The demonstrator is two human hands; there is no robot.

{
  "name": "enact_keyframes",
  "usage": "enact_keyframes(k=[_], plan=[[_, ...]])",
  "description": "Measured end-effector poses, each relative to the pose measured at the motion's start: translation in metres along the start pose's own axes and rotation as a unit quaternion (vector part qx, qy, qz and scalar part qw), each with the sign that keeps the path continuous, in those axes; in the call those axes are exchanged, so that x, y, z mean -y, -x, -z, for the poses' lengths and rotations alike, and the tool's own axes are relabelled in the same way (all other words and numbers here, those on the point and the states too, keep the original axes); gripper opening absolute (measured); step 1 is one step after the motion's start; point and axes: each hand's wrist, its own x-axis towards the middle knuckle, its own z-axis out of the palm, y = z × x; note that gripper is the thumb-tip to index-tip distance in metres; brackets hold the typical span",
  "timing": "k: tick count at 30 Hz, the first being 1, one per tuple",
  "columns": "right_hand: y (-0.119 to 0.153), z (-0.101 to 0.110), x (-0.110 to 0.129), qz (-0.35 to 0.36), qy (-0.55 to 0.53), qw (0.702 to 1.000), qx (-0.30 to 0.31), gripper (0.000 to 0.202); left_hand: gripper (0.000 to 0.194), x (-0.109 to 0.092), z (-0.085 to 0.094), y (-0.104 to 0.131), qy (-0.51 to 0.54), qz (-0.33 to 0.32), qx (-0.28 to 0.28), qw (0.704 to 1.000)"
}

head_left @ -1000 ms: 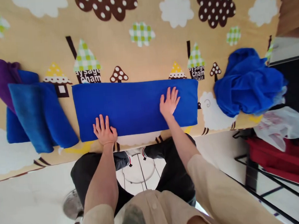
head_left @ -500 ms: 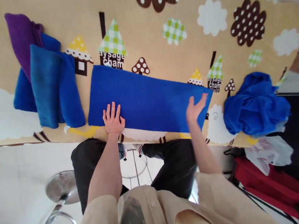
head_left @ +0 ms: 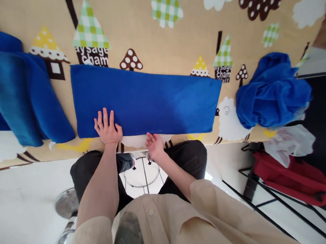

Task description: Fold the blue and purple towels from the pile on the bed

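Note:
A blue cloth [head_left: 147, 100], shaped as a long flat rectangle, lies in front of me along the table's near edge. My left hand [head_left: 107, 129] rests flat on its lower left part, fingers spread. By the cloth's near edge, around its middle, is my right hand [head_left: 155, 145], turned partly palm up with loosely curled fingers and nothing in it. Whether its fingertips touch the cloth I cannot tell.
Folded blue and purple cloths [head_left: 12, 91] lie at the left. A crumpled blue cloth [head_left: 274, 92] sits at the right on the patterned tablecloth [head_left: 151, 37]. Below it are a white plastic bag [head_left: 293, 142] and a red bag [head_left: 292, 181]. A metal stool [head_left: 66, 203] stands lower left.
My right hand has moved left and nearer to me, off the cloth's right end to its near middle edge. My left hand stays on the cloth. The view has shifted.

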Motion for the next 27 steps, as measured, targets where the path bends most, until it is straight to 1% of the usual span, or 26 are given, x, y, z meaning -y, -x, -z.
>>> enact_keyframes(k=[2, 3, 5, 7, 11, 13, 15, 17, 18, 19, 20, 21, 22, 23, 24, 25, 27], plan=[[0.005, -0.003, 0.009, -0.051, -0.068, 0.995, -0.042, 0.009, 0.079, -0.001, 0.0, -0.001, -0.008, 0.001, -0.004, 1.0], [0.009, -0.004, 0.011, -0.065, -0.101, 0.991, -0.05, 0.007, 0.079, -0.002, 0.001, -0.001, -0.009, 0.004, -0.004, 1.0], [0.014, -0.007, 0.014, -0.067, -0.148, 0.986, -0.046, 0.007, 0.079, -0.005, 0.002, -0.002, -0.006, 0.013, 0.001, 1.0], [0.016, -0.008, 0.014, -0.07, -0.16, 0.984, -0.041, 0.008, 0.08, -0.008, 0.003, -0.002, -0.003, 0.022, 0.007, 1.0], [0.012, -0.007, 0.013, -0.078, -0.137, 0.987, -0.033, 0.009, 0.08, -0.012, 0.003, -0.003, -0.01, 0.033, 0.006, 0.999], [0.011, -0.006, 0.013, -0.082, -0.146, 0.985, -0.027, 0.008, 0.076, -0.015, 0.002, -0.001, -0.028, 0.03, -0.007, 0.999], [0.012, -0.006, 0.015, -0.089, -0.162, 0.982, -0.031, 0.009, 0.07, -0.02, 0.003, 0.001, -0.047, 0.025, -0.039, 0.998], [0.014, -0.007, 0.017, -0.1, -0.168, 0.98, -0.043, 0.012, 0.06, -0.03, 0.005, 0.0, -0.056, 0.026, -0.076, 0.995], [0.014, -0.007, 0.018, -0.106, -0.167, 0.979, -0.049, 0.013, 0.054, -0.038, 0.006, -0.003, -0.057, 0.023, -0.087, 0.994], [0.015, -0.007, 0.019, -0.108, -0.164, 0.979, -0.053, 0.014, 0.047, -0.048, 0.006, -0.009, -0.054, 0.01, -0.084, 0.995], [0.016, -0.007, 0.02, -0.107, -0.161, 0.98, -0.055, 0.014, 0.041, -0.061, 0.006, -0.018, -0.05, -0.013, -0.067, 0.996], [0.017, -0.007, 0.02, -0.104, -0.156, 0.981, -0.054, 0.014, 0.038, -0.078, 0.004, -0.03, -0.045, -0.05, -0.031, 0.997], [0.017, -0.006, 0.02, -0.101, -0.149, 0.982, -0.053, 0.013, 0.036, -0.096, 0.002, -0.047, -0.041, -0.105, 0.032, 0.993], [0.018, -0.005, 0.02, -0.1, -0.139, 0.984, -0.052, 0.012, 0.034, -0.117, -0.002, -0.068, -0.043, -0.154, 0.089, 0.983], [0.019, -0.004, 0.02, -0.102, -0.127, 0.985, -0.052, 0.012, 0.034, -0.138, -0.006, -0.091, -0.054, -0.189, 0.133, 0.972], [0.02, -0.003, 0.02, -0.106, -0.114, 0.986, -0.053, 0.012, 0.035, -0.16, -0.009, -0.117, -0.073, -0.207, 0.167, 0.961], [0.019, 0.0, 0.019, -0.111, -0.097, 0.988, -0.053, 0.012, 0.038, -0.202, -0.013, -0.166, -0.137, -0.218, 0.217, 0.942]])
